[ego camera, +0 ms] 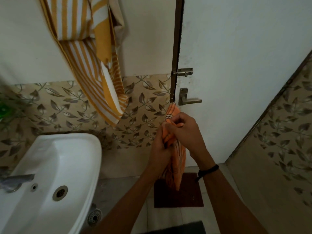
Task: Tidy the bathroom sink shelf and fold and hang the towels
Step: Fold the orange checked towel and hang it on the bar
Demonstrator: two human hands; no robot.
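Observation:
An orange towel [179, 156] with thin dark stripes hangs bunched from a small hook by the door frame, just under the door handle. My left hand [161, 146] grips its bunched middle from the left. My right hand [185, 130] pinches the cloth a little higher, close below the hook. A yellow-and-white striped towel [94, 71] hangs loosely on the wall at upper left, its lower end drooping above the sink.
A white sink [81, 149] fills the lower left, with a tap [15, 180] at its left edge. The closed white door has a lever handle [189, 99] and a bolt [184, 72]. A dark red mat [190, 196] lies on the floor below my hands. Something green [5, 109] sits at far left.

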